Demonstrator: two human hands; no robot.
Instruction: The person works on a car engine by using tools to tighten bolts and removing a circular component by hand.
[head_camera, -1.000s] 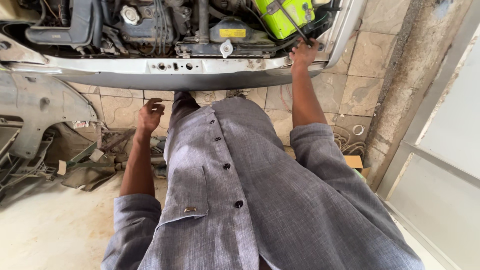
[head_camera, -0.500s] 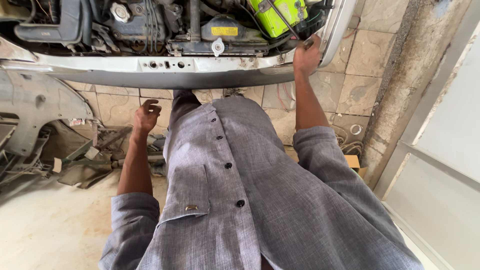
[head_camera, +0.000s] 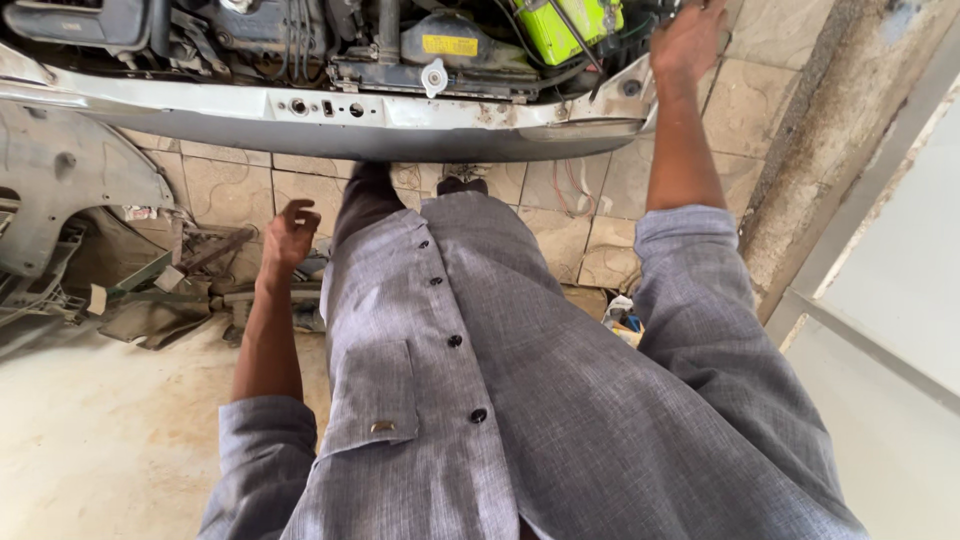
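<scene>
Looking down past a grey buttoned shirt (head_camera: 500, 400), the head view shows an open engine bay whose upper part is cut off by the frame. Right hand (head_camera: 688, 40): arm raised and nearly straight, palm laid on the right end of the silver front crossmember (head_camera: 330, 115), just beside a lime-green battery (head_camera: 570, 25); its fingertips run out of the frame, so whether this grip closes on anything cannot be told. Left hand (head_camera: 290, 235): forearm lowered, fingers loosely curled and spread, holding nothing, above the tiled floor (head_camera: 230, 190) near detached body panels (head_camera: 70, 190), which are partly cropped at the left edge. Compared with half a second earlier, the left hand hangs lower and the engine bay sits closer and further left.
</scene>
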